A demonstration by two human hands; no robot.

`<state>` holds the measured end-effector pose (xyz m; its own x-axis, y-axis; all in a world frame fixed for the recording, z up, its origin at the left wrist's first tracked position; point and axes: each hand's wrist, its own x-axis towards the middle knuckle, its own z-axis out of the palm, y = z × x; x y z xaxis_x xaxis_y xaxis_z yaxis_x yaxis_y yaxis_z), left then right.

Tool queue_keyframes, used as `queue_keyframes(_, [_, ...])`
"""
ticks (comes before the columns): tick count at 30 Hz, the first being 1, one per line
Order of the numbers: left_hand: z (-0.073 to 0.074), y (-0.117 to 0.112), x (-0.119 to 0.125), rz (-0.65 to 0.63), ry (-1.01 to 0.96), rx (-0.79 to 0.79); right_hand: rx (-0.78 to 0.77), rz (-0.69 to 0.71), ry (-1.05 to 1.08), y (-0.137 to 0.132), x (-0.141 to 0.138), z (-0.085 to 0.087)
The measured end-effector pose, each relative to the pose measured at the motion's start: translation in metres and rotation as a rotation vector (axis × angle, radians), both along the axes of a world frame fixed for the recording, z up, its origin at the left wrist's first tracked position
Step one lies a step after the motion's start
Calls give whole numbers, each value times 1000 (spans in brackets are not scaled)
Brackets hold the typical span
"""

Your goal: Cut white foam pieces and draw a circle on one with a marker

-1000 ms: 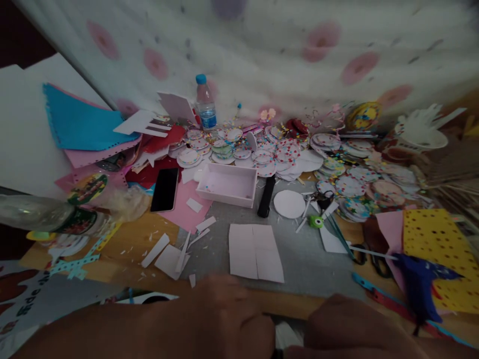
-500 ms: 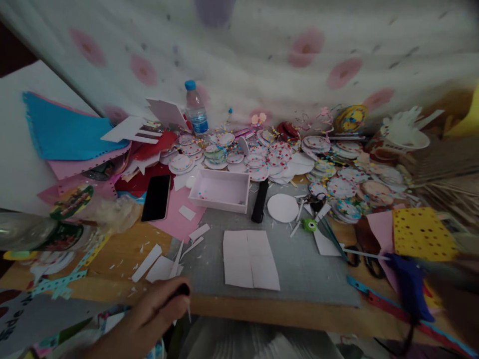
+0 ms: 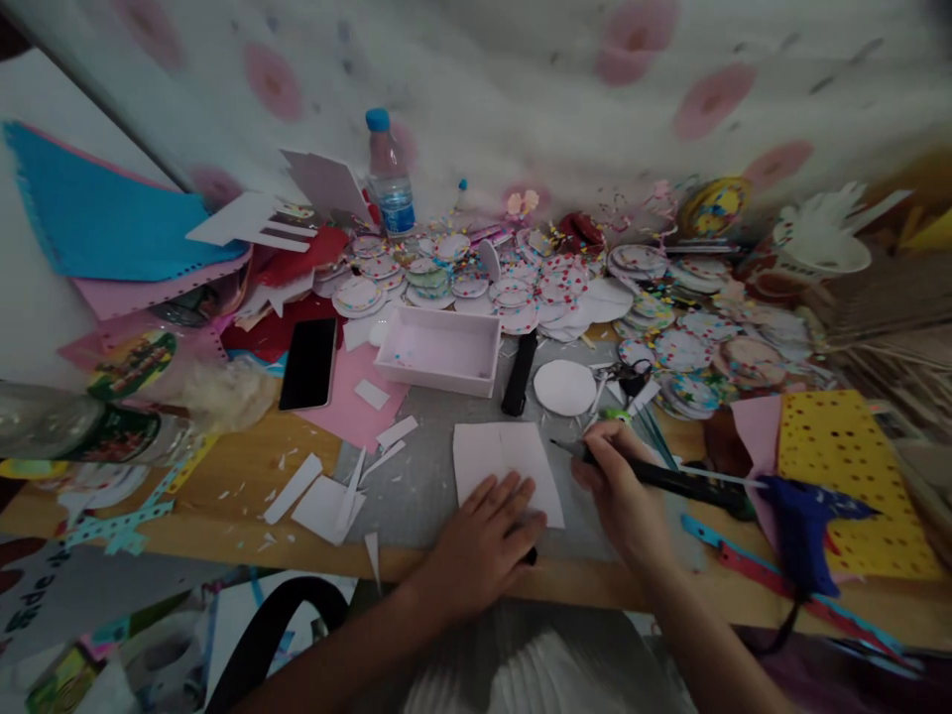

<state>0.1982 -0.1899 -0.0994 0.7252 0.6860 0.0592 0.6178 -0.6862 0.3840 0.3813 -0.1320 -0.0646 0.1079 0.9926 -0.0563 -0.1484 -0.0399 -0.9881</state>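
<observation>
My left hand (image 3: pixel 491 540) lies with fingers spread on a folded or slit white card (image 3: pixel 498 446), near the front edge of the grey mat (image 3: pixel 431 506). A small black thing (image 3: pixel 530 556) shows beside its thumb; whether it is held is unclear. My right hand (image 3: pixel 621 491) grips a slim black pen-shaped tool (image 3: pixel 654 478). Its pointed tip reaches left, just off the card's right edge. Beyond the card lie a white paper disc (image 3: pixel 563 388), a black bar-shaped object (image 3: pixel 519 375) and a shallow pale box (image 3: pixel 438 349).
Decorated paper discs (image 3: pixel 513 288) heap along the back, with a water bottle (image 3: pixel 391 178) behind. A phone (image 3: pixel 308 364) and paper offcuts (image 3: pixel 327 508) sit on the left. At right are a blue glue gun (image 3: pixel 803 526) and yellow dotted sheets (image 3: pixel 855 466).
My left hand has moved from the lower left onto the card. My right hand has come in from the right with the black tool. A white sliver now lies at the table's front edge.
</observation>
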Motion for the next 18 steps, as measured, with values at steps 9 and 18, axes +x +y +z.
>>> queue_keyframes(9, [5,-10,-22,137,-109,115,-14,11,-160,24,-44,-35])
queue_keyframes(18, [-1,-17,-37,355,-200,176,50,-185,-348,15,-42,-39])
